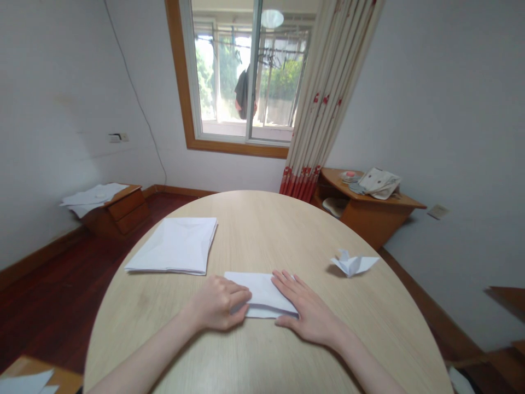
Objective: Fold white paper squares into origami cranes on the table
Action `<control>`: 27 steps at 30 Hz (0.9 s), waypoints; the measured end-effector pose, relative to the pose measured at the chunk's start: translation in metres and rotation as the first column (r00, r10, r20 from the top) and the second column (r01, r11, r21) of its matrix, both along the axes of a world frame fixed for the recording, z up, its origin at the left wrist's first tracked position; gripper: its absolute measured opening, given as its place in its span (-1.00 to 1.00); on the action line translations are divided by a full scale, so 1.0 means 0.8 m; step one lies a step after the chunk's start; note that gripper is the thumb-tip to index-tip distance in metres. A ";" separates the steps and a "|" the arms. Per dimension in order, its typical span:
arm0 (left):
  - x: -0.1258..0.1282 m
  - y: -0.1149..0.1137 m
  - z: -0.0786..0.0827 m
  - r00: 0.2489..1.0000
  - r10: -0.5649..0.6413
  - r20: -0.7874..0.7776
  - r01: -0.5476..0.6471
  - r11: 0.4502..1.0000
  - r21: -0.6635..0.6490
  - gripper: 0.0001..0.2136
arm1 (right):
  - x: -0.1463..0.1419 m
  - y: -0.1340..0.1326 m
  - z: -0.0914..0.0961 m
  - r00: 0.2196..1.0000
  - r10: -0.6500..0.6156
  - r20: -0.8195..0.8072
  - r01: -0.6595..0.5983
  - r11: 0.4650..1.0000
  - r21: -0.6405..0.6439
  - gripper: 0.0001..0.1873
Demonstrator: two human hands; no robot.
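A folded white sheet of paper [256, 287] lies on the round wooden table [262, 230] close to me. My left hand [219, 303] rests on its left part with the fingers curled and pressed down on the paper. On the sheet's right part my right hand [305, 309] lies flat, fingers stretched out. A stack of white paper sheets [174, 246] sits to the left, beyond my left hand. A small folded paper figure [353, 264] stands to the right, apart from both hands.
A low wooden cabinet [118, 208] with papers on top stands at the left wall. A wooden side table [369, 205] with a bag and small items stands by the curtain [324, 109]. Dark wood floor surrounds the table.
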State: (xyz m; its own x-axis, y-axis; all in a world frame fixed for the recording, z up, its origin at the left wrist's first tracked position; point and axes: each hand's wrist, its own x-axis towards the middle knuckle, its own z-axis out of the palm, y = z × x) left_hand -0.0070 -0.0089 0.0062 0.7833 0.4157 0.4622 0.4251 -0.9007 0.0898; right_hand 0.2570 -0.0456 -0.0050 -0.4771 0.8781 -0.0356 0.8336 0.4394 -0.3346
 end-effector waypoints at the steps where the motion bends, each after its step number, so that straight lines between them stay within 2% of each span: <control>1: 0.000 0.000 0.001 1.000 -0.010 0.006 0.010 1.000 0.005 -0.78 | 0.001 0.000 0.001 1.000 0.002 -0.008 -0.002 1.000 0.020 -0.20; 4: 0.000 0.002 0.001 0.998 -0.022 0.065 0.020 0.999 0.041 -0.71 | 0.006 -0.001 0.000 0.999 0.012 -0.032 -0.009 0.995 0.094 -0.35; 8: -0.001 0.005 0.000 0.985 -0.014 0.172 -0.005 0.994 0.112 -0.68 | 0.015 0.000 -0.003 0.994 0.053 -0.098 -0.027 0.967 0.253 -0.31; 12: -0.002 0.007 0.000 0.959 -0.046 0.280 0.009 0.991 0.132 -0.66 | 0.018 0.000 -0.001 0.964 0.160 -0.214 -0.033 0.867 0.498 -0.52; 15: -0.002 0.006 0.001 0.940 -0.047 0.339 0.004 0.992 0.127 -0.65 | 0.016 -0.002 0.005 0.945 0.202 -0.259 0.003 0.783 0.621 -0.65; 19: -0.003 0.004 0.000 0.907 -0.039 0.420 0.012 0.998 0.069 -0.63 | 0.012 -0.004 0.012 0.926 0.229 -0.299 0.045 0.720 0.693 -0.66; 27: -0.002 0.005 -0.005 0.821 0.057 0.567 -0.019 0.997 -0.074 -0.56 | 0.012 -0.007 0.013 0.914 0.270 -0.303 0.065 0.640 0.765 -0.57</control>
State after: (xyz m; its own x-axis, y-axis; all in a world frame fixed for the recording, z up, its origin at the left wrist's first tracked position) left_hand -0.0082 -0.0051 0.0022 0.3721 0.4825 0.7929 0.3148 -0.8693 0.3812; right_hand 0.2665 -0.0512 0.0050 -0.3936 0.4589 0.7966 0.6562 0.7471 -0.1062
